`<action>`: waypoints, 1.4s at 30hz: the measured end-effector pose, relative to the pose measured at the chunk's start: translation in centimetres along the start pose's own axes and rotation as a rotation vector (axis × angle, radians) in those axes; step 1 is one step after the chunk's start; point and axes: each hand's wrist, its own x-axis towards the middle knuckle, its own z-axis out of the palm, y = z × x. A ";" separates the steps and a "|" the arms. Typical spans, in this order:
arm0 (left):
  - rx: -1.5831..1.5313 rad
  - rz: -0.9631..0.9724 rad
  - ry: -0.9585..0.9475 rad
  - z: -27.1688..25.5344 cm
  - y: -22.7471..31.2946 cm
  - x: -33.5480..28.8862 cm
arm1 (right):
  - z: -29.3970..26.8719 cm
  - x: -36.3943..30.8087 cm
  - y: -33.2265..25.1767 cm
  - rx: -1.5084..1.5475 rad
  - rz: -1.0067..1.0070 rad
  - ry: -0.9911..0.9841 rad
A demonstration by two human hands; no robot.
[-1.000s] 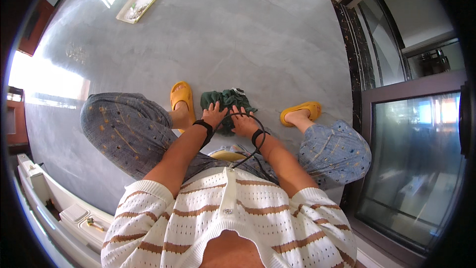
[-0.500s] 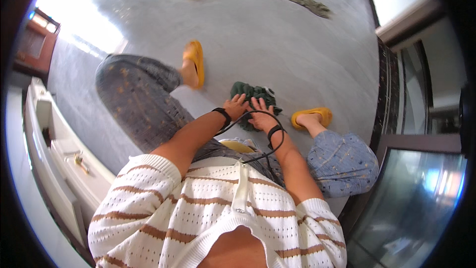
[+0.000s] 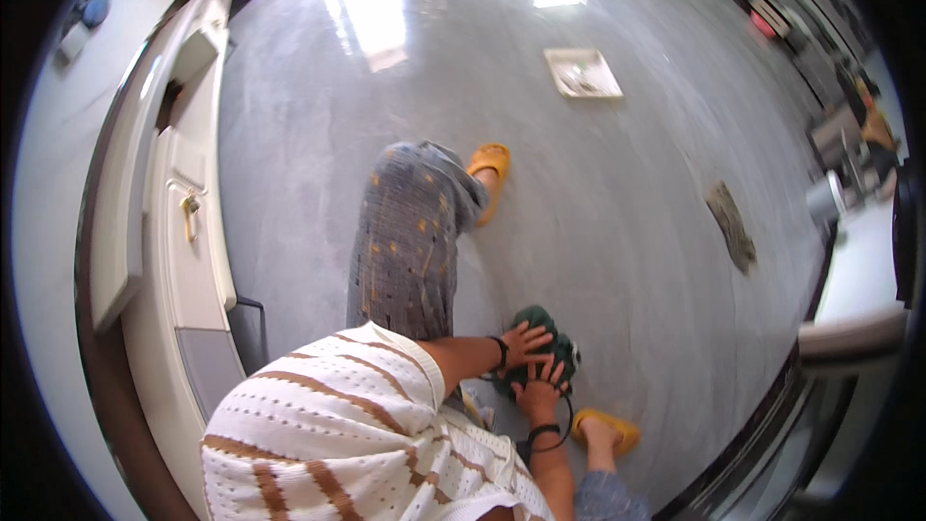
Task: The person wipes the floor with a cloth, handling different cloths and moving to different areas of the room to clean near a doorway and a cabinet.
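Both the left hand (image 3: 525, 342) and right hand (image 3: 538, 394) rest on a bunched green cloth (image 3: 531, 315) on the floor (image 3: 627, 270); each grip is spread wide, clasping nothing.

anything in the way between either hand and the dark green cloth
Nothing visible: the left hand and right hand lie spread on the dark green cloth, no object showing between. A black cable loops beside the right wrist.

Just behind the fingers (image 3: 539, 339) are black wristbands (image 3: 500, 354), a thin black cable (image 3: 571, 417) looping by the right one. Farther back comes a white, perforated, brown-striped top (image 3: 328, 405). To either side of the fingers show yellow slippers (image 3: 493, 177) and grey-blue, yellow-flecked trousers (image 3: 410, 241).
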 end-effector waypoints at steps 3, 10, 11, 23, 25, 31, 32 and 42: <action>-0.016 -0.020 -0.022 -0.3 0.1 -0.1 | 0.3 0.4 0.6 -0.042 -0.024 -0.014; -0.115 -0.093 0.118 2.1 -1.4 -1.2 | 1.0 1.7 0.4 -0.069 -0.042 0.051; -0.162 -0.068 0.093 1.4 -1.4 -0.7 | 0.8 1.6 1.3 -0.018 -0.026 -0.001; -0.430 -0.058 0.412 1.0 -10.6 2.0 | -2.7 10.1 2.1 0.042 -0.030 0.107; -0.279 -0.097 0.370 -0.8 -13.4 2.0 | -2.9 13.3 2.0 0.082 -0.063 0.223; -0.178 -0.172 0.474 -3.0 -22.6 5.9 | -4.6 24.2 3.6 0.075 -0.076 0.370; -0.151 -0.204 0.474 -4.2 -24.8 7.2 | -5.1 27.2 4.2 0.065 -0.065 0.415; 0.245 -0.569 0.468 -11.3 -44.2 17.1 | -12.2 53.0 9.3 0.002 -0.084 0.255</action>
